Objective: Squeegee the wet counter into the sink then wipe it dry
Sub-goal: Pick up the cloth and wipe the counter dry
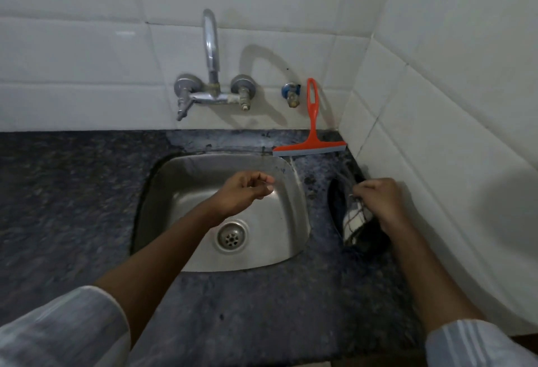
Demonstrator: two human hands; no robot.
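Observation:
An orange squeegee [312, 133] leans upright against the back wall tiles, its blade resting on the dark speckled counter [262, 314] just right of the steel sink [186, 186]. My right hand [378, 200] is closed on a checked dark-and-white cloth [353, 221], which is blurred and lies on the counter strip between the sink and the right wall. My left hand [247, 192] hovers over the sink basin with fingers loosely curled and nothing in it. A streak of water shows on the counter just below the squeegee blade.
A chrome wall tap [211, 55] with two valves arches over the sink, and a small blue-capped valve [291, 92] sits beside the squeegee handle. White tiled walls close the back and right side. The sink drain [231, 237] lies below my left forearm.

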